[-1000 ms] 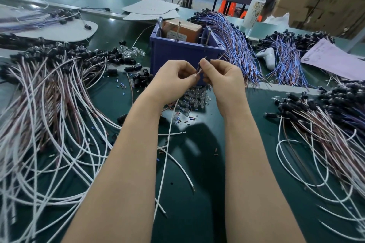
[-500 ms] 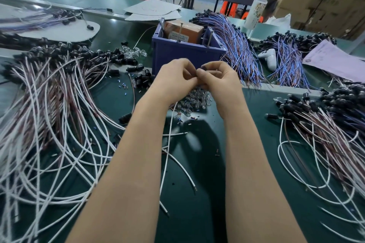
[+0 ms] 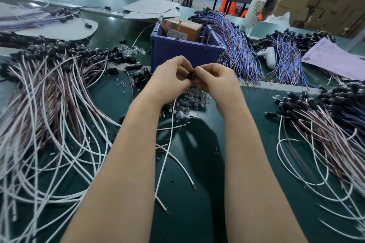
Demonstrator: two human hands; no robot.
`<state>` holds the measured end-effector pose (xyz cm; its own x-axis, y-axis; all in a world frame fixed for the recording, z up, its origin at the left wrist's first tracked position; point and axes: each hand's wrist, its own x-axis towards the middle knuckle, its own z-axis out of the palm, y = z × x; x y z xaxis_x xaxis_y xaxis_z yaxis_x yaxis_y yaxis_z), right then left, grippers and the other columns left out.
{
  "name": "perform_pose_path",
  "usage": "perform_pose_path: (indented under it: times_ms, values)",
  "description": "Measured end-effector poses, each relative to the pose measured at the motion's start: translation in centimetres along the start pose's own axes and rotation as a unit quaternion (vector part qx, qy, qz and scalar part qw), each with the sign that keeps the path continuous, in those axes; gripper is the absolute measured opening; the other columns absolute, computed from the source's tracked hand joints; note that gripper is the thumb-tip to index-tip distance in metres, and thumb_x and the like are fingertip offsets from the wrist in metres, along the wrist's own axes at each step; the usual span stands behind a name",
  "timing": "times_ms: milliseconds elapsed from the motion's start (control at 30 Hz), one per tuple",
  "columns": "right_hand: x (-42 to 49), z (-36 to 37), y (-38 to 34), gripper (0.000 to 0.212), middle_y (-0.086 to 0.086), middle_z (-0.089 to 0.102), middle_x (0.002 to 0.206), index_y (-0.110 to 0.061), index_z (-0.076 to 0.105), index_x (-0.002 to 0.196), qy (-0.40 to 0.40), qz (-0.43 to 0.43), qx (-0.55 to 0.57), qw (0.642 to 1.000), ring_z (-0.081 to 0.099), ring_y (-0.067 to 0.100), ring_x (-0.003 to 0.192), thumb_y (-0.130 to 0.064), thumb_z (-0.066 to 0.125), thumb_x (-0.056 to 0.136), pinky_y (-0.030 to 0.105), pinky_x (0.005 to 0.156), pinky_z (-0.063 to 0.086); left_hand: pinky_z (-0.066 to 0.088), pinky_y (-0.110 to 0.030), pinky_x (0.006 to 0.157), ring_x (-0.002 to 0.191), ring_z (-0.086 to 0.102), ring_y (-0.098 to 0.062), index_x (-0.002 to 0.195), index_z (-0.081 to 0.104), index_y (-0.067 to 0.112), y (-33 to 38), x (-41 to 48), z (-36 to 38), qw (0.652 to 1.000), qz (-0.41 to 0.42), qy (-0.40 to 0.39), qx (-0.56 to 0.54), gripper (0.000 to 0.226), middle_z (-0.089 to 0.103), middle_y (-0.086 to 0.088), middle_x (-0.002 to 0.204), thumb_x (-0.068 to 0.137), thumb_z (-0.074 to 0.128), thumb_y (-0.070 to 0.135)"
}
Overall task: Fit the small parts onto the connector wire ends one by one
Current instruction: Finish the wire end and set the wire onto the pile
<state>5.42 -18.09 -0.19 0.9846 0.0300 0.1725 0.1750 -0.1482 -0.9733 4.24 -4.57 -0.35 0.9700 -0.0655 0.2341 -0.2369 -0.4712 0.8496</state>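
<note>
My left hand (image 3: 169, 79) and my right hand (image 3: 214, 81) meet fingertip to fingertip above the green mat, in front of the blue bin. Between them they pinch a small black connector cap (image 3: 191, 74). A white wire (image 3: 165, 156) hangs down from under my left hand to the mat. Below my hands lies a small heap of clear glass bulbs (image 3: 194, 99). How the wire end sits inside the cap is hidden by my fingers.
A blue bin (image 3: 183, 54) holding a brown box stands just beyond my hands. Large wire bundles with black caps spread at left (image 3: 49, 89) and right (image 3: 325, 124). Blue-purple wire bundles (image 3: 237, 45), a white controller (image 3: 269, 56), a bottle (image 3: 255, 6) and pink paper (image 3: 335, 59) lie behind.
My hands have closed together and dropped slightly. A black cap now shows between the fingertips, where a thin wire end stood up a second ago.
</note>
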Motion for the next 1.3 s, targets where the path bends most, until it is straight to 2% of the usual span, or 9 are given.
perform_pose_path:
  times_ms: [133, 200, 333, 433, 667, 800, 933, 1100, 1300]
  values:
    - [0.0, 0.1, 0.1, 0.022, 0.005, 0.067, 0.079, -0.013, 0.062, 0.083, -0.001, 0.016, 0.036, 0.999, 0.064, 0.013, 0.068, 0.001, 0.049, 0.093, 0.015, 0.058, 0.049, 0.054, -0.036, 0.086, 0.087, 0.067, -0.018, 0.088, 0.056, 0.024, -0.1, 0.0, -0.1, 1.0, 0.011, 0.004, -0.018, 0.022, 0.067, -0.003, 0.092, 0.083, 0.062, 0.004]
    - [0.0, 0.1, 0.2, 0.028, 0.002, 0.066, 0.076, -0.015, 0.062, 0.083, 0.005, 0.016, -0.005, 1.0, 0.061, 0.011, 0.066, 0.008, 0.045, 0.089, 0.017, 0.06, 0.049, 0.053, -0.035, 0.085, 0.086, 0.067, -0.017, 0.083, 0.054, 0.028, 0.0, 0.0, -0.2, 0.999, 0.015, 0.012, -0.028, 0.024, 0.067, -0.001, 0.09, 0.084, 0.063, 0.005]
    - [-0.4, 0.6, 0.8, 0.012, -0.006, 0.064, 0.075, -0.014, 0.067, 0.089, -0.032, -0.008, -0.125, 0.992, 0.057, 0.006, 0.069, -0.005, 0.059, 0.088, 0.028, 0.073, 0.049, 0.049, -0.024, 0.075, 0.082, 0.065, -0.009, 0.08, 0.052, 0.032, 0.3, 0.0, -0.4, 0.999, 0.026, 0.018, -0.04, 0.027, 0.067, 0.007, 0.086, 0.086, 0.064, 0.008]
    - [-0.4, 0.9, 1.2, 0.011, -0.004, 0.065, 0.077, -0.01, 0.07, 0.095, -0.019, -0.036, -0.137, 0.99, 0.057, 0.008, 0.072, -0.01, 0.062, 0.088, 0.031, 0.075, 0.049, 0.053, -0.03, 0.08, 0.085, 0.066, -0.014, 0.082, 0.054, 0.03, 0.6, -0.1, -0.6, 0.998, 0.036, 0.024, -0.037, 0.023, 0.069, 0.004, 0.089, 0.085, 0.066, 0.01]
    - [-0.6, 1.1, 1.8, 0.009, -0.003, 0.057, 0.065, -0.003, 0.067, 0.084, 0.019, -0.092, -0.161, 0.982, 0.047, 0.01, 0.063, -0.01, 0.063, 0.088, 0.025, 0.061, 0.04, 0.054, -0.039, 0.089, 0.089, 0.067, -0.018, 0.094, 0.062, 0.024, 0.8, 0.0, -0.3, 0.997, 0.036, 0.018, -0.061, 0.015, 0.068, -0.003, 0.094, 0.086, 0.065, 0.011]
    - [-0.7, 1.1, 2.0, 0.015, -0.001, 0.052, 0.061, -0.008, 0.06, 0.073, 0.026, -0.114, -0.186, 0.976, 0.042, 0.013, 0.063, -0.006, 0.063, 0.087, 0.022, 0.057, 0.035, 0.054, -0.043, 0.089, 0.089, 0.069, -0.019, 0.083, 0.062, 0.028, 0.5, 0.0, -0.2, 0.998, 0.037, 0.004, -0.059, 0.022, 0.071, -0.003, 0.091, 0.083, 0.067, 0.006]
    - [-0.8, 1.2, 2.3, 0.011, 0.003, 0.056, 0.066, -0.003, 0.063, 0.079, 0.023, -0.121, -0.21, 0.97, 0.045, 0.015, 0.064, -0.008, 0.063, 0.089, 0.024, 0.059, 0.037, 0.055, -0.042, 0.089, 0.088, 0.069, -0.016, 0.08, 0.062, 0.029, 0.3, 0.1, -0.4, 0.998, 0.039, 0.002, -0.039, 0.025, 0.072, -0.001, 0.088, 0.082, 0.067, 0.004]
    - [-0.5, 0.9, 2.2, 0.014, -0.005, 0.058, 0.064, -0.01, 0.065, 0.079, 0.015, -0.097, -0.225, 0.969, 0.05, 0.007, 0.06, -0.019, 0.064, 0.089, 0.012, 0.054, 0.037, 0.054, -0.038, 0.089, 0.089, 0.068, -0.015, 0.086, 0.063, 0.025, 0.0, 0.3, -0.5, 0.999, 0.014, 0.032, -0.04, 0.017, 0.071, 0.0, 0.09, 0.084, 0.067, 0.009]
    - [-0.5, 1.4, 1.6, 0.005, 0.001, 0.066, 0.077, -0.013, 0.064, 0.086, 0.005, -0.071, -0.12, 0.99, 0.064, 0.016, 0.076, -0.009, 0.062, 0.089, 0.033, 0.077, 0.053, 0.054, -0.04, 0.088, 0.087, 0.068, -0.022, 0.094, 0.065, 0.018, -0.1, 0.5, -0.6, 0.995, -0.022, 0.082, -0.046, 0.008, 0.071, -0.007, 0.09, 0.087, 0.067, 0.016]
